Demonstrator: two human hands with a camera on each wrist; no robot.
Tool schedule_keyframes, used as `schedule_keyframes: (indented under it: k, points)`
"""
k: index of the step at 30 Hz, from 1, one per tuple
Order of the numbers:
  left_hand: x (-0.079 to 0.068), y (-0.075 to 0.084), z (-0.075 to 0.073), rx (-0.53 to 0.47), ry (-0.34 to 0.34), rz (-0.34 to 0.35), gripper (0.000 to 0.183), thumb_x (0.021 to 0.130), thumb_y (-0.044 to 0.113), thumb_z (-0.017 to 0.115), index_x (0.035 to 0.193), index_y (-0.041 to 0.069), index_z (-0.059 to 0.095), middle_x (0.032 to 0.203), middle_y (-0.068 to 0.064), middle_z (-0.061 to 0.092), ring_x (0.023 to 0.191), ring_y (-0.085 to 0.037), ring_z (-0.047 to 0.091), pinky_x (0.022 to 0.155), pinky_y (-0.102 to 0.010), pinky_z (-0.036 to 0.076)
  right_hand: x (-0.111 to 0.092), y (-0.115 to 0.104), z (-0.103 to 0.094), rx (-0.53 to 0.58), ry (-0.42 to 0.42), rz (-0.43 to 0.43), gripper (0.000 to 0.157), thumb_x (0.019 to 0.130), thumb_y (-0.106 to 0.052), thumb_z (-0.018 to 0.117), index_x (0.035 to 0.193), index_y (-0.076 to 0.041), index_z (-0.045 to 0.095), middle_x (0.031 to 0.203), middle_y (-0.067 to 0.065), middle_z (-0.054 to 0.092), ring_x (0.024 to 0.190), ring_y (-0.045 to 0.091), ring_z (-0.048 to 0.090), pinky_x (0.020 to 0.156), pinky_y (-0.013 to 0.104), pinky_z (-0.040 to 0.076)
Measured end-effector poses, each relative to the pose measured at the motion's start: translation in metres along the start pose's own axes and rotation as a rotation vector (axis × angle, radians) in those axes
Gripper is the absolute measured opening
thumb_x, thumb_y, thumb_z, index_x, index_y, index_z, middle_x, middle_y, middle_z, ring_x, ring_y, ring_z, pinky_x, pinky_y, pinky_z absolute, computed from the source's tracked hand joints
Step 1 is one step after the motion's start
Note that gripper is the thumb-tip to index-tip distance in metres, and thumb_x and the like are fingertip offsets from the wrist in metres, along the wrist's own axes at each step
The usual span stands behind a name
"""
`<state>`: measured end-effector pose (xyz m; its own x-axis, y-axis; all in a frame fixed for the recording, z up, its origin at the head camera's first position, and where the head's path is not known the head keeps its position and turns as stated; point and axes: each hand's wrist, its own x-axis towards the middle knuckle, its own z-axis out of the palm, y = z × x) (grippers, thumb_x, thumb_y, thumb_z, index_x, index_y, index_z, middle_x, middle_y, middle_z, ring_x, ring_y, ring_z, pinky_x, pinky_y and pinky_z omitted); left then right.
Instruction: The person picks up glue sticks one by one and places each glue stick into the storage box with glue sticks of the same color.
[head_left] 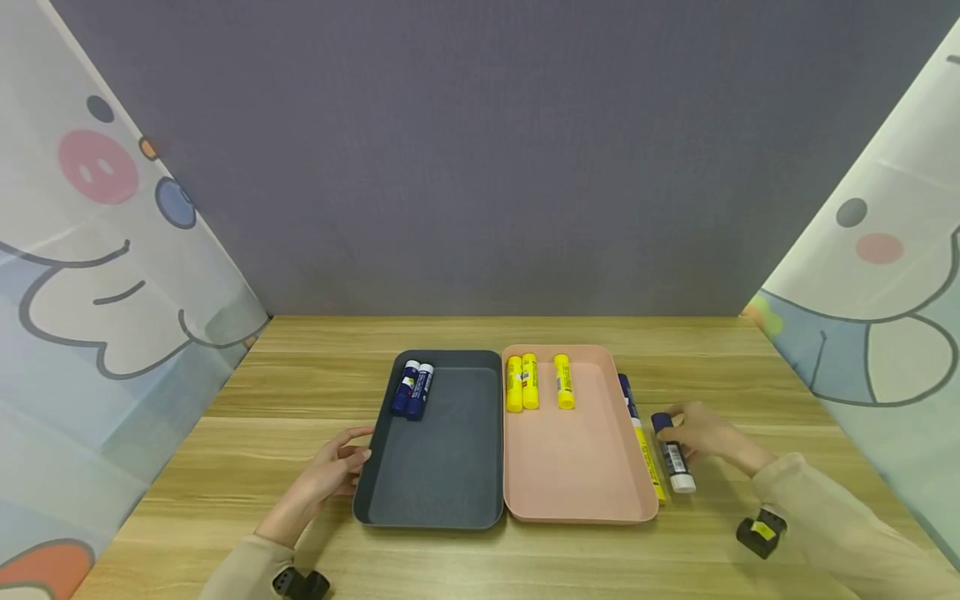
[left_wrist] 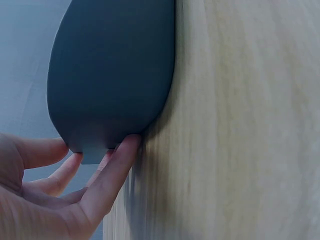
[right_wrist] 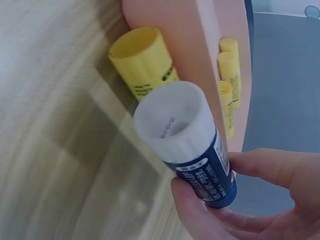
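Observation:
My right hand (head_left: 699, 433) pinches a navy glue stick with a white end (right_wrist: 200, 165) between thumb and fingers, just right of the pink tray (head_left: 577, 483). In the right wrist view its white end points toward the camera. Along the tray's right wall lie a yellow glue stick (head_left: 648, 467) and another navy glue stick (head_left: 628, 396), end to end. My left hand (head_left: 330, 471) touches the outer left side of the dark grey tray (left_wrist: 115, 65), its fingers extended against the wall. Two navy glue sticks, one (head_left: 404, 388) beside the other (head_left: 420, 392), lie in that tray's upper left.
Three yellow glue sticks lie in the back of the pink tray, two side by side at left (head_left: 514, 384) and one apart (head_left: 564, 382). Both trays stand side by side on a wooden table (head_left: 330, 350). A grey panel (head_left: 495, 167) rises behind; patterned curtains flank it.

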<state>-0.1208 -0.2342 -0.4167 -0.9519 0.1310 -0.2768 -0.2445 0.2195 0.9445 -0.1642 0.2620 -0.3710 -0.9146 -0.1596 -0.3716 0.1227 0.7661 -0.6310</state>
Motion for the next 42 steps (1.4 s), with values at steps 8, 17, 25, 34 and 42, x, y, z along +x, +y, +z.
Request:
schedule_keyframes:
  k: [8,17,25,34,42]
  points:
    - [-0.001,-0.001,0.001,0.001,0.022,-0.013,0.045,0.090,0.007,0.046,0.132,-0.002,0.031,0.105,-0.018,0.053,0.074,-0.019,0.058,0.062,-0.037,0.050,0.003,-0.009,-0.007,0.019,0.004,-0.015,0.055,0.083,-0.009,0.054,0.117,0.027,0.028,0.080,0.022,0.056,0.066,0.022,0.059,0.059,0.037,0.052]
    - [-0.001,-0.003,-0.001,0.008,0.012,-0.009,0.046,0.091,0.008,0.045,0.133,-0.002,0.030,0.108,-0.021,0.051,0.076,-0.021,0.058,0.063,-0.038,0.050,0.011,-0.027,-0.013,0.055,-0.003,-0.019,0.056,0.084,-0.010,0.053,0.120,0.026,0.027,0.085,0.026,0.055,0.068,0.022,0.059,0.063,0.039,0.051]
    - [-0.002,-0.002,0.000,-0.008,0.009,-0.005,0.046,0.091,0.008,0.046,0.133,-0.002,0.029,0.107,-0.020,0.052,0.076,-0.021,0.058,0.063,-0.038,0.050,0.023,-0.041,-0.012,0.087,-0.003,-0.015,0.058,0.084,-0.010,0.053,0.122,0.025,0.025,0.084,0.022,0.056,0.067,0.020,0.059,0.066,0.039,0.051]
    - [0.000,-0.002,-0.001,-0.009,0.006,-0.005,0.046,0.091,0.008,0.046,0.133,-0.002,0.029,0.105,-0.018,0.052,0.075,-0.020,0.058,0.063,-0.038,0.050,0.034,-0.054,-0.011,0.117,-0.018,-0.024,0.060,0.086,-0.010,0.052,0.124,0.024,0.022,0.093,0.030,0.056,0.073,0.024,0.061,0.070,0.040,0.050]
    - [0.001,-0.001,0.000,-0.008,0.002,0.000,0.046,0.091,0.008,0.046,0.133,-0.002,0.029,0.106,-0.019,0.052,0.077,-0.020,0.058,0.063,-0.038,0.050,0.042,-0.062,-0.007,0.134,-0.023,-0.001,0.058,0.087,-0.011,0.052,0.127,0.021,0.024,0.100,0.033,0.052,0.079,0.028,0.061,0.071,0.039,0.050]
